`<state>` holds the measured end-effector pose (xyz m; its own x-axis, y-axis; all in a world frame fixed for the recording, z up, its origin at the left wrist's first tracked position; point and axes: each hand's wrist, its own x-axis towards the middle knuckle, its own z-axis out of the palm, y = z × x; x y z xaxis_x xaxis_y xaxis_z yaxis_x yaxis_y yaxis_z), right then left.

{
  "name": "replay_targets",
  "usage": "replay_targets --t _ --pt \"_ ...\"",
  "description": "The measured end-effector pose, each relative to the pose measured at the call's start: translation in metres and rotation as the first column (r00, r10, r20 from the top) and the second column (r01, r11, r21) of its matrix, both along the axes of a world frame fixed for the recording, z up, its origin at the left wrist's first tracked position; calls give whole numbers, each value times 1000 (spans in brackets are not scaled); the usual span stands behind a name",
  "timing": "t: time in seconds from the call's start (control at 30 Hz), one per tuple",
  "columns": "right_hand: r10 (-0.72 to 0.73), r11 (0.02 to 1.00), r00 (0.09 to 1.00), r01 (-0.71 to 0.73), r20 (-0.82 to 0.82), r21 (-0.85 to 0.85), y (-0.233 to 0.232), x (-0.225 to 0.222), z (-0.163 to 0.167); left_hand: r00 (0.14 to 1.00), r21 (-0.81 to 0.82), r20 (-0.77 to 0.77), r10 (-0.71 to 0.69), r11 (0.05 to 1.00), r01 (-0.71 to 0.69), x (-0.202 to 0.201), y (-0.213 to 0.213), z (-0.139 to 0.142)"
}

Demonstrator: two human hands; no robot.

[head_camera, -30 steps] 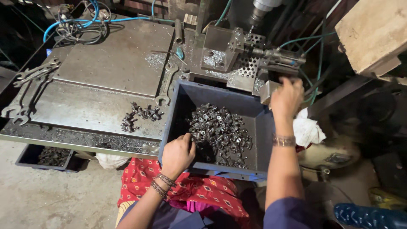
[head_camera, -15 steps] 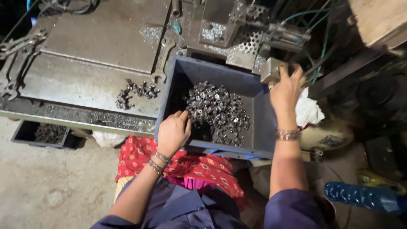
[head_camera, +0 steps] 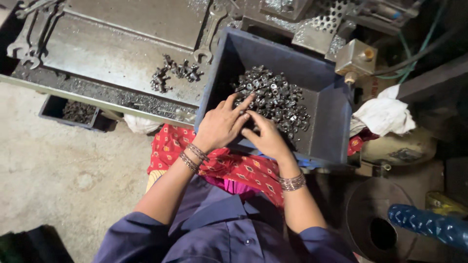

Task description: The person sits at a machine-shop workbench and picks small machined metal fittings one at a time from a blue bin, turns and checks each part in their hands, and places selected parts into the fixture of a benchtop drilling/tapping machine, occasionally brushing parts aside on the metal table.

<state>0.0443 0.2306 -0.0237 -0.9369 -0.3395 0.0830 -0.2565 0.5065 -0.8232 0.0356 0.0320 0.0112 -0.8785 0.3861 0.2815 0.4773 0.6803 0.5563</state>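
Head view: you look down into the blue-grey bin [head_camera: 327,127], and every place below is given from this bin.
Change, right hand: half a second ago it was up at the bin's far right corner, by the small metal block [head_camera: 355,54]; now your right hand [head_camera: 265,138] is down at the near rim, inside the bin.
Change, left hand: your left hand [head_camera: 220,125] was at the near left corner of the bin; now it reaches further in and touches the right hand.
Fingers: the left fingers are stretched and a little apart, their tips on the heap; the right fingers are curled together at the heap's near edge, and I cannot tell if they pinch a piece.
Metal parts [head_camera: 275,99]: a heap of small dark pieces on the bin floor, toward its middle and far side.
Direction: the pieces lie every way; the heap's long axis runs from the bin's far left to its near right.
Outside the bin: a smaller cluster of parts [head_camera: 173,73] lies on the metal table [head_camera: 122,29], just left of the bin; a white cloth [head_camera: 382,114] is to its right.
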Motion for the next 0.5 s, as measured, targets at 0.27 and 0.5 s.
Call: replay_targets --t 0.27,0.5 --pt "-192 945 980 201 60 -259 -5 3 -8 973 497 -212 93 867 26 7 -24 -22" --pt "-204 928 976 218 77 -303 -10 1 -8 757 445 -106 645 711 -544 -74 -146 -89"
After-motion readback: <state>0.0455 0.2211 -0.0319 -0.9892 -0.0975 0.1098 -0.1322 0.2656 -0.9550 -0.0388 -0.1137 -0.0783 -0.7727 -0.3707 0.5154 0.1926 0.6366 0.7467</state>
